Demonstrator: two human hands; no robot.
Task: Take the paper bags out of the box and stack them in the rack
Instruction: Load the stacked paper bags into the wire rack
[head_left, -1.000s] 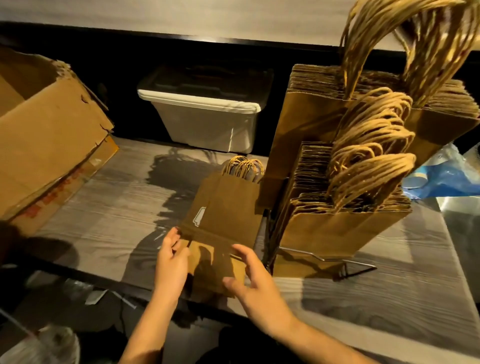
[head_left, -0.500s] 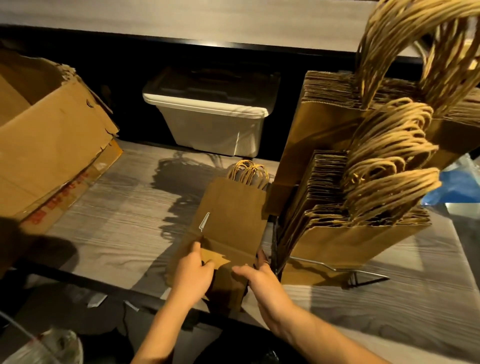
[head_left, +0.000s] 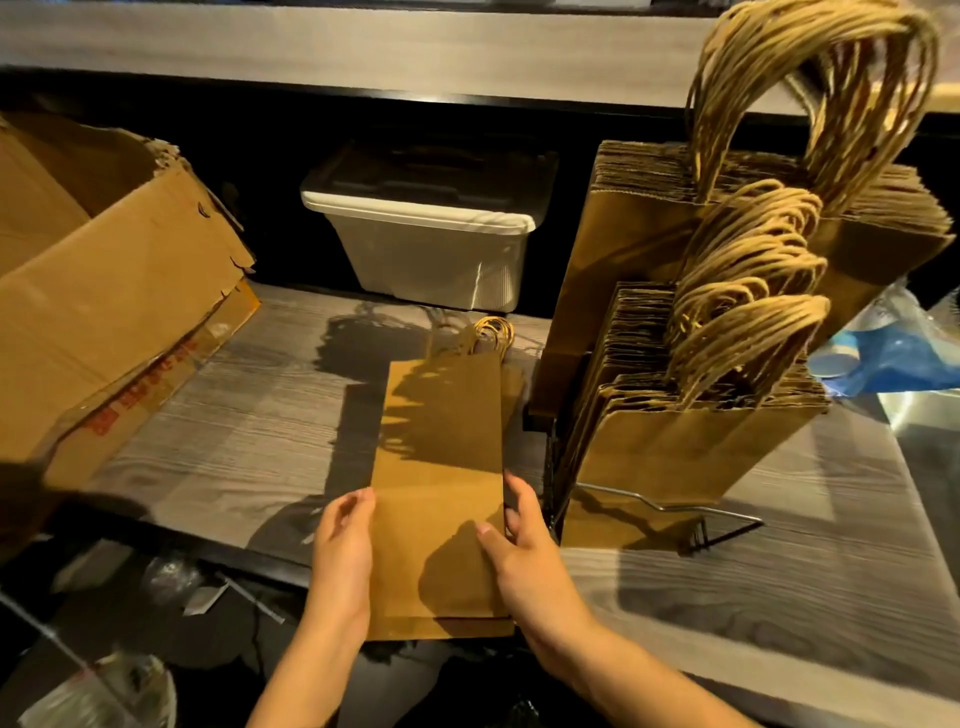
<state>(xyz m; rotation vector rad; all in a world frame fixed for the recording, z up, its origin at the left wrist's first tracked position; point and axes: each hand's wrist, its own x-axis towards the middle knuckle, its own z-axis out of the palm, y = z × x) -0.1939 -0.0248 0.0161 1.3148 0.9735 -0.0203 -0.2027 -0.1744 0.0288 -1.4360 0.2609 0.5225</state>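
Several flat paper bags lie piled over the table's near edge beside the rack, left hand loose against their left side, right hand pinching their right; light, floppy, probably slippery, best clamped together by both long sides.

A grey wood-grain tabletop runs out beneath and beyond the fingers, and its near edge is dark. Far past them a white plastic tub with a dark lid sits in a black recess under a pale wooden shelf. Warm yellow light throws hard shadows across the top. Below and left of the fingers, the dim floor holds scraps.
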